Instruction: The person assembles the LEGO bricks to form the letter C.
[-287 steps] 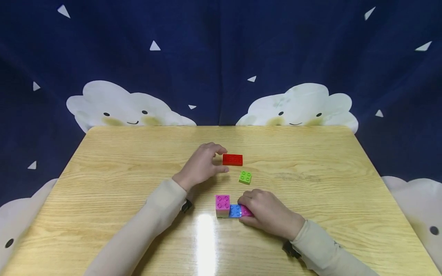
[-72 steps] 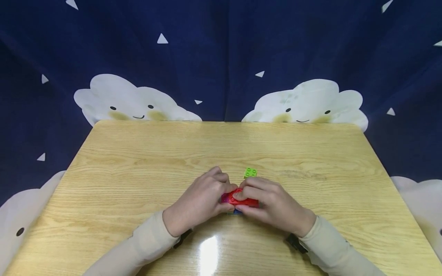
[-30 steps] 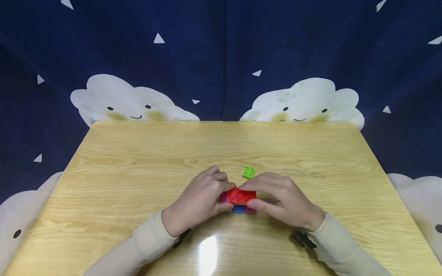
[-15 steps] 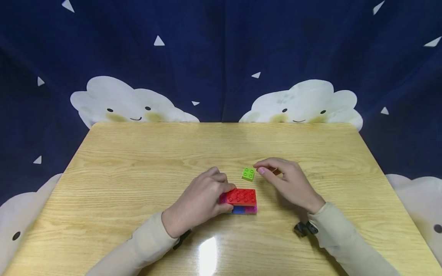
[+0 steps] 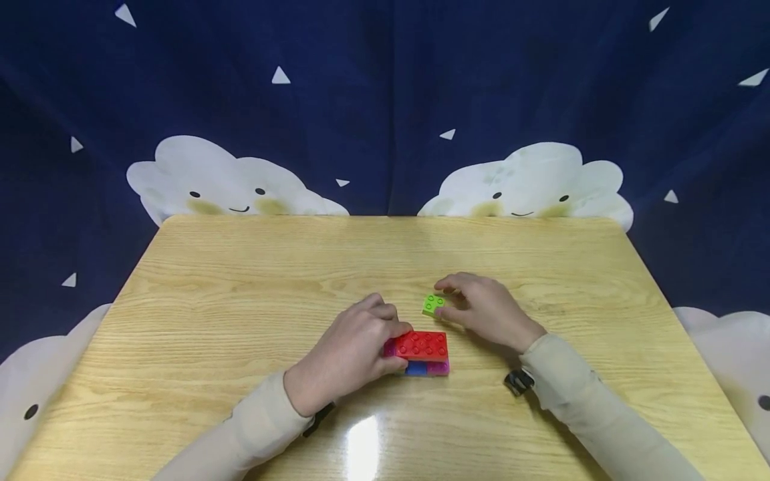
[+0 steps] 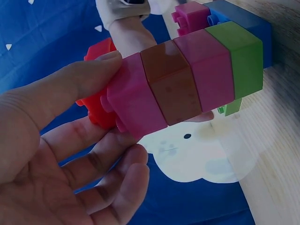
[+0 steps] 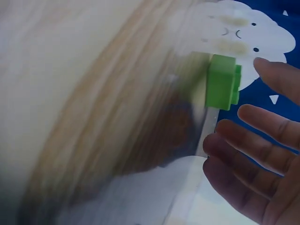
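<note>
My left hand (image 5: 345,357) grips the upper end of a stack of toy building bricks between thumb and fingers. In the left wrist view the stack shows a pink brick (image 6: 138,96), a brown brick (image 6: 171,82), another pink brick (image 6: 206,68) and a green one (image 6: 243,58). A red eight-stud brick (image 5: 421,345) juts right from the top, above a blue brick (image 5: 416,368) and a magenta brick (image 5: 438,368). My right hand (image 5: 487,308) is around a loose lime-green four-stud brick (image 5: 432,304), fingers spread; the right wrist view shows gaps between them.
The bricks rest on a wooden table (image 5: 271,267). Behind its far edge hangs a dark blue curtain (image 5: 385,100) with white clouds and triangles. Light glares off the table (image 5: 363,444) near the front.
Since earlier, the red brick has joined the stack. My right hand has let go of it and moved back to the green brick. My left hand keeps its grip.
</note>
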Demonstrator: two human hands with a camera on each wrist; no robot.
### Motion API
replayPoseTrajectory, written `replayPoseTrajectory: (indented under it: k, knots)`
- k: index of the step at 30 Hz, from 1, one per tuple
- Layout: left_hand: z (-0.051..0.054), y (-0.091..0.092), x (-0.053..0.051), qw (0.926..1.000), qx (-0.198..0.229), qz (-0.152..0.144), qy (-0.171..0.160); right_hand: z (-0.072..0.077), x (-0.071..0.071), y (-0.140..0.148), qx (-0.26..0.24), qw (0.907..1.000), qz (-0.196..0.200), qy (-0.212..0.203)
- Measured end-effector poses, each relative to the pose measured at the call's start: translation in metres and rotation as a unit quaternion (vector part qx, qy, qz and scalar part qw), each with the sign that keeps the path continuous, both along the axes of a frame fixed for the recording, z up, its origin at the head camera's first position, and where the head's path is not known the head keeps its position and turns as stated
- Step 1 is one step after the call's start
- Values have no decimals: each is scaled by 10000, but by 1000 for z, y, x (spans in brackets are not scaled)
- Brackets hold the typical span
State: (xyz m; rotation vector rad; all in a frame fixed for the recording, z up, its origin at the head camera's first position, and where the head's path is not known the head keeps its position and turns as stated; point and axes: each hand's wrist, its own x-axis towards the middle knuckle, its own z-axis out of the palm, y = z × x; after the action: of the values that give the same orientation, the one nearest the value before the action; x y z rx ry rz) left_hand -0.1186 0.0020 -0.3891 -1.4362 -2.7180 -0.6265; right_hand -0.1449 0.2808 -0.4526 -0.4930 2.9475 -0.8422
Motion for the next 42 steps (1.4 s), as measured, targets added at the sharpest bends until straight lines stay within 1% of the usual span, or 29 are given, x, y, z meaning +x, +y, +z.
replayPoseTrajectory:
  k: [5,10,15,25,29,36,39,42]
  knots:
    - [0,0,0,10000,0,1,23,-3,-5,-2,388,9992,62,-20]
    - [-1,1,0,9999,-19,33,-97,-5,-8,-4,639,9978,157,17]
    - [0,1,0,9999,-39,56,-140,-5,-9,-5,815,9962,295,129]
    - [0,1,1,9999,-118,56,-32,-5,-9,-8,1011,9933,462,322]
    - [0,1,1,10000,-88,41,-18,-5,-7,-7,921,9946,403,273]
    - [-1,1,1,10000,-55,23,11,-4,1,-4,473,9985,290,39]
    - [0,0,1,10000,-47,32,21,-2,6,-2,262,9991,311,84]
    - [0,0,1,10000,-30,26,32,1,11,-1,64,9990,373,250]
